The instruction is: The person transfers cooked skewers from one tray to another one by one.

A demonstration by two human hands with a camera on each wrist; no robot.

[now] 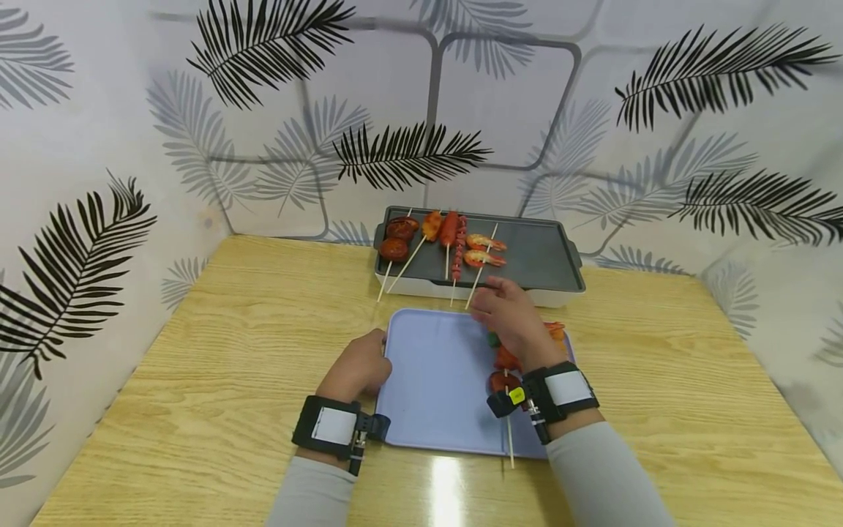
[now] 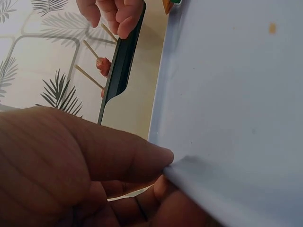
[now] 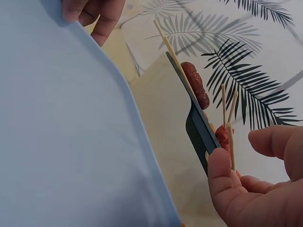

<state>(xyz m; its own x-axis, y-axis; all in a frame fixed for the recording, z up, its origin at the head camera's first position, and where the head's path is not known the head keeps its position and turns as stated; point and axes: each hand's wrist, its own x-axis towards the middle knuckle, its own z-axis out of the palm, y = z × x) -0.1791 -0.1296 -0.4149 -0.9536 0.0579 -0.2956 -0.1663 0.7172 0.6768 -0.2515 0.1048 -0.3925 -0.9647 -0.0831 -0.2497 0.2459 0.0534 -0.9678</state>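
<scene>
My left hand (image 1: 358, 364) grips the left rim of a pale blue tray (image 1: 435, 380), thumb on top and fingers beneath, as the left wrist view shows. My right hand (image 1: 514, 318) hovers over the tray's far right part, at the front edge of a dark grill plate (image 1: 536, 252). Its thumb and fingers are apart, close to the stick of a shrimp skewer (image 1: 484, 259) on the plate. In the right wrist view, a wooden stick (image 3: 231, 146) stands between thumb and fingertips. Under the right forearm, several food skewers (image 1: 506, 380) lie on the tray, partly hidden.
Left of the shrimp, the plate holds a red sausage skewer (image 1: 449, 229), a thin red spiralled skewer (image 1: 459, 249), an orange piece (image 1: 431, 225) and a skewer of brown round pieces (image 1: 395, 249). Sticks overhang the plate's front. A leaf-patterned wall covering (image 1: 369, 88) stands behind the wooden table (image 1: 263, 329).
</scene>
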